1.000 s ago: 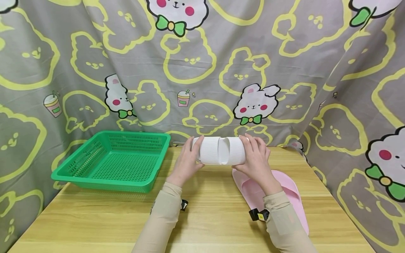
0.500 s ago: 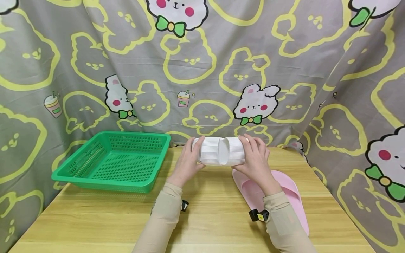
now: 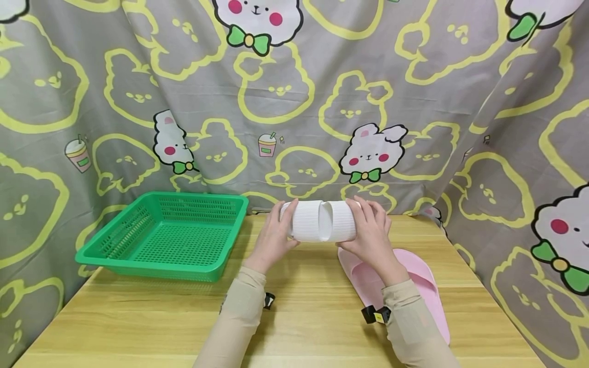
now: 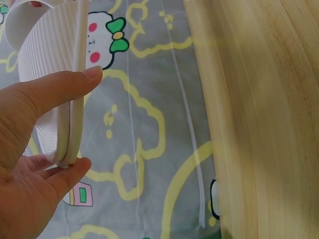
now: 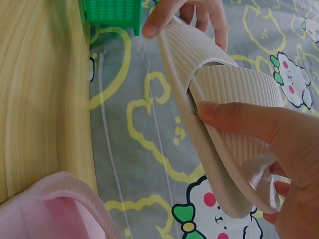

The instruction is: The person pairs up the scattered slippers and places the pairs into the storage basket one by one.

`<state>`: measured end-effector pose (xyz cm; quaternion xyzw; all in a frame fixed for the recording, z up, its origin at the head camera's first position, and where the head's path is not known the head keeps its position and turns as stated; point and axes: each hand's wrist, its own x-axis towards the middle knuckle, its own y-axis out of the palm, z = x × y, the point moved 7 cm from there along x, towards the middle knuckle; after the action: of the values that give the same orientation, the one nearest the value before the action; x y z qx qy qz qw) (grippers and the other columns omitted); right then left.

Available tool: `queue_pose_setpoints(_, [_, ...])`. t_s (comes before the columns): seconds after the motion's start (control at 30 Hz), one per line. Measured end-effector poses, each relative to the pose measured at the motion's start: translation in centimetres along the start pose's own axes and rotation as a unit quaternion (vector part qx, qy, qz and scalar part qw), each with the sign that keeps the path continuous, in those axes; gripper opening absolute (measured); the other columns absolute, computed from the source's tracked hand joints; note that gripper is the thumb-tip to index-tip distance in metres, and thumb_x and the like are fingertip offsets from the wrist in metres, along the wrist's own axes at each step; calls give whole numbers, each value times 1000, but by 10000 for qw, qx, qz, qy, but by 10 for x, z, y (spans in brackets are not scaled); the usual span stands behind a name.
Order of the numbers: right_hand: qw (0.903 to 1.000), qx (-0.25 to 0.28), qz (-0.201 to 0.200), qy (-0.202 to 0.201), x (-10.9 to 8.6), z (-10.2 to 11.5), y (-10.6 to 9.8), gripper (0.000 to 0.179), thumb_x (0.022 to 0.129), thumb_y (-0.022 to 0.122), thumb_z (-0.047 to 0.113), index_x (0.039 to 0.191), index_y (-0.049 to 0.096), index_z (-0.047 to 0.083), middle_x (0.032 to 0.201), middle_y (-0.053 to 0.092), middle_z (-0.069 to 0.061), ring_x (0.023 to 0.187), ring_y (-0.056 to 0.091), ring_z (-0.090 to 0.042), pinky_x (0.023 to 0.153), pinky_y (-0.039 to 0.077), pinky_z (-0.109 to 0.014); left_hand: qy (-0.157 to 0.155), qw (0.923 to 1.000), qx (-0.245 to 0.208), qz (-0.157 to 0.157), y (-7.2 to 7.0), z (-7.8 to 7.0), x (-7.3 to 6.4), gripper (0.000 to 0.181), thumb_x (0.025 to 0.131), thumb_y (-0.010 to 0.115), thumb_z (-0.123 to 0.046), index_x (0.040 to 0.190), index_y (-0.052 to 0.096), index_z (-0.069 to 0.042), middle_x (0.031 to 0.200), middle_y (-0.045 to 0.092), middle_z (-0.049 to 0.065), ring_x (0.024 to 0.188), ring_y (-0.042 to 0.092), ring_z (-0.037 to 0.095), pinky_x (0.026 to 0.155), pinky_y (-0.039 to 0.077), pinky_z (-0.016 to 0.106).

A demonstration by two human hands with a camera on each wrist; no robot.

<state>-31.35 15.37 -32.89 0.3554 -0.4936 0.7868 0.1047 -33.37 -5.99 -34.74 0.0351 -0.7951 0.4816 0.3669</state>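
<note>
A pair of white slippers (image 3: 307,221) with ribbed straps hangs above the far part of the table, held at both ends. My left hand (image 3: 271,240) grips the left end; in the left wrist view its thumb and fingers pinch the white soles (image 4: 76,124). At the other end, my right hand (image 3: 371,237) grips the ribbed strap and sole, its thumb along the sole edge in the right wrist view. There the two white slippers (image 5: 239,87) lie overlapped against each other. Pink slippers (image 3: 428,301) lie on the table beneath my right forearm, which partly covers them.
A green perforated basket (image 3: 184,245) stands at the table's back left, with nothing in it. The wooden table (image 3: 303,317) reaches back to a grey patterned curtain (image 3: 294,102), which also hangs along both sides.
Both hands keep the white slippers at nearly the same place. The two ribbed straps have drawn very slightly closer together; the basket and pink slippers stay put.
</note>
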Motion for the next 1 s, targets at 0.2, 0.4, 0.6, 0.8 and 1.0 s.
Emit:
queue_pose_setpoints(0.2, [10000, 19, 2, -36, 0, 1, 1, 106, 48, 97, 22, 138, 41, 19, 145, 43, -15, 130, 29, -40, 100, 25, -60, 11, 10000, -8, -3, 0, 1, 0, 107, 61, 93, -13, 150, 34, -16, 140, 42, 25, 123, 51, 41, 102, 49, 50])
queue_pose_setpoints(0.4, [10000, -24, 68, -20, -1, -1, 0, 107, 48, 97, 25, 139, 40, 19, 146, 42, -15, 130, 28, -40, 100, 25, -60, -55, 9999, -122, 60, 2, 0, 0, 107, 62, 92, -13, 150, 33, -17, 140, 41, 24, 123, 51, 41, 100, 50, 50])
queue_pose_setpoints(0.6, [9999, -77, 132, 47, 0, -6, 0, 108, 50, 96, 26, 140, 39, 21, 147, 41, -14, 132, 28, -38, 99, 26, -60, -264, 9989, -266, 291, 6, 1, 0, 107, 65, 91, -14, 152, 30, -22, 145, 37, 24, 128, 46, 41, 99, 51, 50])
queue_pose_setpoints(0.8, [9998, -100, 178, 59, 0, -7, 0, 108, 50, 96, 27, 141, 38, 21, 147, 41, -14, 132, 28, -38, 99, 27, -60, -275, 9986, -219, 385, 7, 0, -1, 107, 67, 90, -17, 153, 28, -22, 146, 35, 25, 130, 45, 42, 99, 51, 50])
queue_pose_setpoints(1.0, [9996, -95, 214, 147, 0, -9, -1, 109, 51, 96, 28, 142, 38, 20, 148, 40, -14, 133, 27, -38, 99, 27, -59, -300, 9982, -82, 521, 7, 1, 0, 105, 70, 88, -21, 154, 25, -24, 149, 34, 24, 135, 41, 42, 103, 47, 52])
